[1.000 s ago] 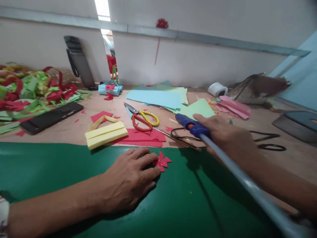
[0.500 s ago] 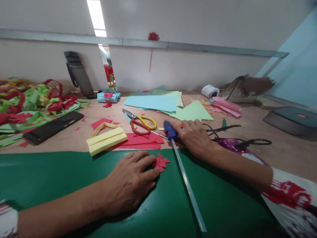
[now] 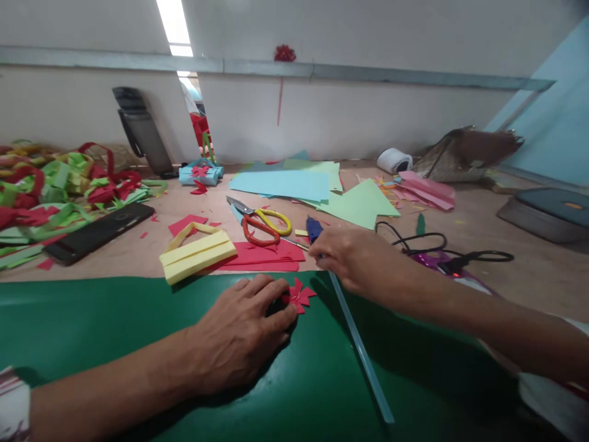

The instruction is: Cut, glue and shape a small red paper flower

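My left hand [image 3: 251, 328] rests on the green mat [image 3: 115, 344], its thumb and fingers closed on the left edge of a red paper flower [image 3: 300, 296]. A shiny patch, like glue, shows at the flower's middle. My right hand [image 3: 347, 255] is over the rear part of a blue glue gun [image 3: 314, 229], with its fingers curled together. Whether they hold anything is hidden. A long clear glue stick [image 3: 361, 350] runs from the gun toward me across the mat.
Orange-and-yellow-handled scissors [image 3: 262, 224], a folded yellow paper bag [image 3: 199, 255] and red paper [image 3: 262, 258] lie beyond the mat. A phone [image 3: 99, 233] and a paper heap [image 3: 59, 190] are at left. Black cable [image 3: 423, 242] loops at right. A bottle [image 3: 145, 132] stands behind.
My right hand has shifted left and toward me, from the glue gun's right side to over its rear, with the fingers now curled. The left hand stays on the flower.
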### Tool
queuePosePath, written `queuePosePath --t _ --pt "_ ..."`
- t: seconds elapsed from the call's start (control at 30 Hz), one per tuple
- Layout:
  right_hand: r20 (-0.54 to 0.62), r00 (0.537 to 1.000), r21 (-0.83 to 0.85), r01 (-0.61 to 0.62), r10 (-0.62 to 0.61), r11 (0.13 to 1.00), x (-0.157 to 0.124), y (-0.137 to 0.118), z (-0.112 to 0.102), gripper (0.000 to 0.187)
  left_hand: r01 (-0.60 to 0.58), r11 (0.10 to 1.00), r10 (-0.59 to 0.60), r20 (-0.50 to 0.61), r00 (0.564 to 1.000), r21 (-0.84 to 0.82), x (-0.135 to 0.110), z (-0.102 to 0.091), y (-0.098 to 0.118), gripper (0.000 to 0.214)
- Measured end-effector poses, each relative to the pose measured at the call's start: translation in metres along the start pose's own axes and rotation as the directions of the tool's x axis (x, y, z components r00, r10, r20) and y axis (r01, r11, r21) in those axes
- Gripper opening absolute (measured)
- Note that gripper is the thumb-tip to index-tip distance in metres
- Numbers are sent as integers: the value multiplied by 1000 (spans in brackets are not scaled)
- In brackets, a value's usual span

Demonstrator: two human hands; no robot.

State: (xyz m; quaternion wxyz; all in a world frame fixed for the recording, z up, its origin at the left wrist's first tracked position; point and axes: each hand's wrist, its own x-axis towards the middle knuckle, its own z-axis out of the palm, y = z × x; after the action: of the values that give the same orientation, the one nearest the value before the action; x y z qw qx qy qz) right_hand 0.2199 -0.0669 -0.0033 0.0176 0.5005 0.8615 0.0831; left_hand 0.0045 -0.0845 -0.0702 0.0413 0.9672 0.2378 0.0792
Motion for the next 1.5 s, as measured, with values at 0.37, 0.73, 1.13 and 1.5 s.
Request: queuePosePath --t 0.37,0.73,1.13,1.5 --pt "349 908 348 105 -232 932 37 -13 -3 21 -9 994 1 79 997 104 1 -7 6 35" --pt "462 826 441 104 -324 892 51 -12 4 19 -30 991 12 134 991 131 2 -18 9 35" --pt "471 820 443 100 -326 891 52 -15 2 18 -50 983 33 96 995 176 1 -15 8 35" --pt "372 901 580 -37 -224 814 41 -1 0 10 19 998 1 -344 939 56 -8 -4 -1 29"
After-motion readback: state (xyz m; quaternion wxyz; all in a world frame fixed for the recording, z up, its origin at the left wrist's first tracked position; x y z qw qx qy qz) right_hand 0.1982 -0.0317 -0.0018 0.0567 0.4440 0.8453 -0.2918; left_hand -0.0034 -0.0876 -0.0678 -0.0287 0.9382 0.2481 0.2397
